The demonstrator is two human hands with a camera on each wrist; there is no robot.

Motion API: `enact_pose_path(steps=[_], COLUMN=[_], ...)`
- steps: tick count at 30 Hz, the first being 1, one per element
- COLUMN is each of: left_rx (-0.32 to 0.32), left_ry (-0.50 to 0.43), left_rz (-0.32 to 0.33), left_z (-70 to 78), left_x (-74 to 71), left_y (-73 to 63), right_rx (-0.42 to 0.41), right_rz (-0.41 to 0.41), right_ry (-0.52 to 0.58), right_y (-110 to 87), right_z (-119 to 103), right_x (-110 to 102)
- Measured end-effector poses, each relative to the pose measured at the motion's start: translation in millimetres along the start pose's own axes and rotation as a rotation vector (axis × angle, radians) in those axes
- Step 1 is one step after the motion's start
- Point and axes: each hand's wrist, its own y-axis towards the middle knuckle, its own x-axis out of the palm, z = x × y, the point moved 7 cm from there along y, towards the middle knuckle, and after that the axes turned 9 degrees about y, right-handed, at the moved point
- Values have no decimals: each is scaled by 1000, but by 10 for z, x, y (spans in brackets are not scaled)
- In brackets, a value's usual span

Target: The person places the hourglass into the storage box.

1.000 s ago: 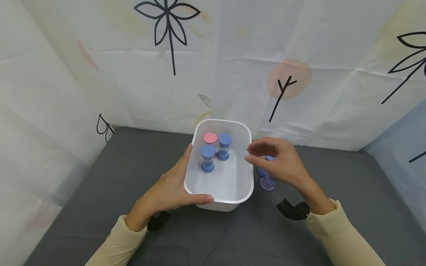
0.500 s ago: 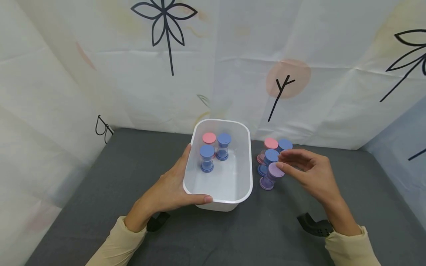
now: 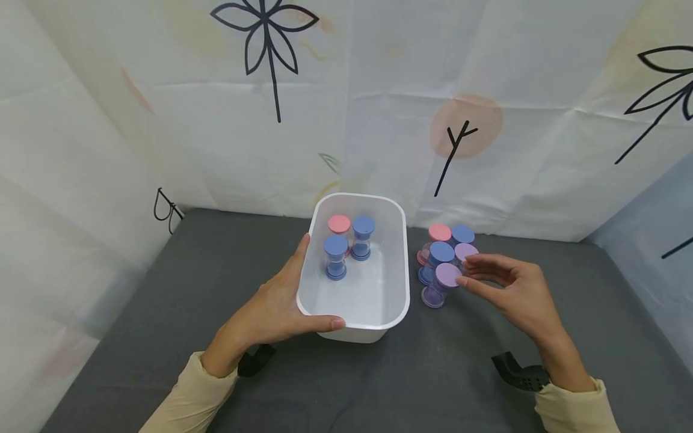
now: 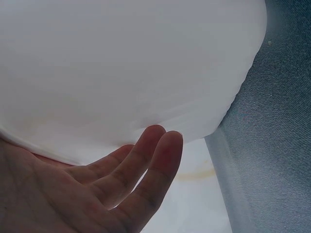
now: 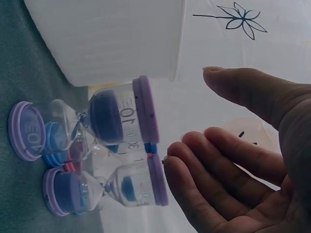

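Observation:
My left hand (image 3: 276, 304) holds a white plastic bin (image 3: 353, 328) at its near left corner, thumb over the front rim. In the left wrist view its fingers (image 4: 163, 150) lie along the bin's outer wall. Inside the bin stand a pink hourglass (image 3: 339, 224) and two blue hourglasses (image 3: 335, 245). My right hand (image 3: 514, 288) hovers by a purple hourglass (image 3: 447, 276) with thumb and fingers apart, holding nothing. In the right wrist view its fingertips are close to the purple cap of a second hourglass (image 5: 158, 179); the first purple one (image 5: 146, 111) stands beside it.
Behind the purple pair stand a pink hourglass (image 3: 440, 232) and two blue ones (image 3: 441, 253), bunched to the right of the bin. A dark grey cloth (image 3: 233, 252) covers the table. A white printed curtain (image 3: 379, 120) hangs along the back edge.
My right hand has moved right and slightly down, from over the bin's right rim to beside the purple hourglasses, uncovering the group. My left hand stays on the bin.

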Motion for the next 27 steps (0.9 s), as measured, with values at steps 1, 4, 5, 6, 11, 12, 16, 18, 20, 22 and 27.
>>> enact_pose_path(steps=[1,4,5,6,11,12,16,18,20,22,27], left_rx=[5,17,20,21,26,25,27,20,9,-1,-3], left_ry=[-4,-10,-10,-8,-6,-6,-11,-10,-7,-7,-9], left_rz=[0,-1,-1,-1,-4,-4,-1,-1,-4,-8,-10], left_z=[2,5,6,7,6,6,3,1,-3,-7,-7], left_x=[-2,-4,-5,-6,-2,-2,-3,-4,-2,1,2], left_y=[4,14,16,17,20,19,17,15,9,3,-2], right_rx=[9,27,34,42,63,64,65,70,82,101,131], right_rz=[-6,-28,-33,-39,-47,-48,-42,-39,-39,-43,-42], right_ry=[-14,-38,-45,-50,-83,-87,-93,-98,-107,-117,-118], right_y=[-4,-13,-16,-19,-19,-17,-9,-9,-7,-9,-13], right_z=[16,59,73,87,131,136,155,167,184,204,236], right_x=[5,23,28,32,50,56,82,96,112,129,167])
